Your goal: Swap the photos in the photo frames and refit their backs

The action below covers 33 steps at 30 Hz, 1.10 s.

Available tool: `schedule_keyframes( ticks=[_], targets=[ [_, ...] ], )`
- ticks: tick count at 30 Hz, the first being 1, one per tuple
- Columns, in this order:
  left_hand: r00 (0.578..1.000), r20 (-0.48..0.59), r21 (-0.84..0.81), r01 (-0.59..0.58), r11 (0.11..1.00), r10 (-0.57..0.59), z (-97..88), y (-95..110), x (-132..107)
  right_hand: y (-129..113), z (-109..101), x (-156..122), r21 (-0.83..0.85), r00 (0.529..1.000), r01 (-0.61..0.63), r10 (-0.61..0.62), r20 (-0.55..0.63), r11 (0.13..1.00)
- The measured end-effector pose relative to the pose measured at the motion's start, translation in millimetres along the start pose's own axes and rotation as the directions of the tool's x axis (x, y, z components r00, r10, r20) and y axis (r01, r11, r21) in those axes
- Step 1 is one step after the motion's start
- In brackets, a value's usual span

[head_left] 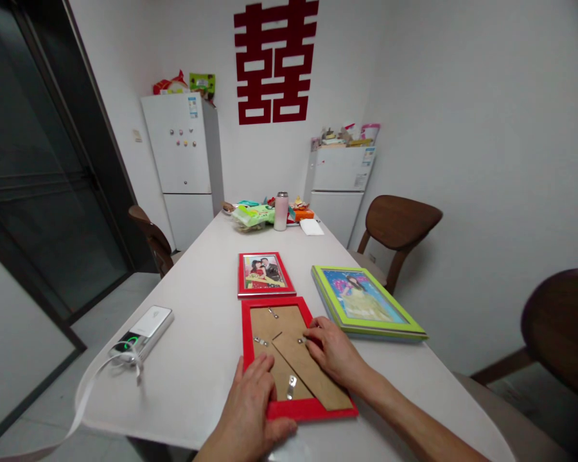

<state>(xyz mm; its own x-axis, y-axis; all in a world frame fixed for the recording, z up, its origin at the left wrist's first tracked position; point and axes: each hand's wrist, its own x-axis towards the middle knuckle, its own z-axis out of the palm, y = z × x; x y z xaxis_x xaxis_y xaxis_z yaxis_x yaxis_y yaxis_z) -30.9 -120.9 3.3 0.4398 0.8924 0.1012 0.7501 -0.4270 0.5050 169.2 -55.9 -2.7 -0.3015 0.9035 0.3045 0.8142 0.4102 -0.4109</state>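
Note:
A red picture frame (313, 410) lies face down on the table, its brown backing board (270, 327) showing with a slanted stand flap. Several small metal clips sit around the board's edges, one a bottom clip (291, 387). My left hand (253, 401) grips the frame's lower left corner, fingers over the left side and thumb along the bottom edge. With curled fingers, my right hand (334, 351) pinches at the right-side clip (300, 341), which the fingertips partly cover. Just beyond lies another red frame (280, 294), face up with a photo of two people.
Green-edged picture frames (390, 332) are stacked at right. At left is a power bank (147, 327) with a white cable. A pink bottle (280, 212) and snack bags (254, 217) stand at the far end of the white table (197, 295). Wooden chairs (399, 221) flank it.

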Motion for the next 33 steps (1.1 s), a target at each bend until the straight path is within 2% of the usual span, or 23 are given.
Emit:
schedule_keyframes(
  ticks=[3,7,14,19,24,29,33],
  targets=[
    [1.0,-0.009,-0.009,-0.007,1.0,0.007,0.2,0.3,-0.9,-15.5,-6.4,-14.3,0.031,0.992,0.122,-0.122,0.008,0.992],
    [0.999,-0.033,-0.017,-0.012,1.0,0.012,1.5,-1.1,-1.3,-35.7,-7.0,-30.0,0.092,0.945,0.274,-0.286,0.156,0.957],
    [1.0,-0.019,-0.016,-0.008,1.0,0.007,1.6,-3.8,-1.1,-43.7,-10.6,-34.6,0.123,0.919,0.317,-0.336,0.204,0.94],
    [0.999,-0.047,-0.041,-0.007,0.999,0.005,5.0,-6.3,-2.0,-45.4,-14.7,-35.2,0.139,0.921,0.304,-0.328,0.209,0.943],
    [0.993,-0.12,-0.108,-0.034,0.994,0.021,10.3,-11.7,-2.9,-52.2,0.5,-10.1,0.173,0.959,0.21,-0.238,0.156,0.962],
    [0.991,-0.134,-0.125,-0.023,0.992,0.006,10.4,-10.9,-3.0,-60.8,26.5,32.8,0.02,0.98,0.137,-0.138,0.143,0.99],
    [0.991,-0.134,-0.158,-0.01,0.987,-0.012,11.6,-11.3,-3.1,-62.0,39.1,48.6,-0.024,0.978,0.141,-0.136,0.161,0.99]
  ],
)
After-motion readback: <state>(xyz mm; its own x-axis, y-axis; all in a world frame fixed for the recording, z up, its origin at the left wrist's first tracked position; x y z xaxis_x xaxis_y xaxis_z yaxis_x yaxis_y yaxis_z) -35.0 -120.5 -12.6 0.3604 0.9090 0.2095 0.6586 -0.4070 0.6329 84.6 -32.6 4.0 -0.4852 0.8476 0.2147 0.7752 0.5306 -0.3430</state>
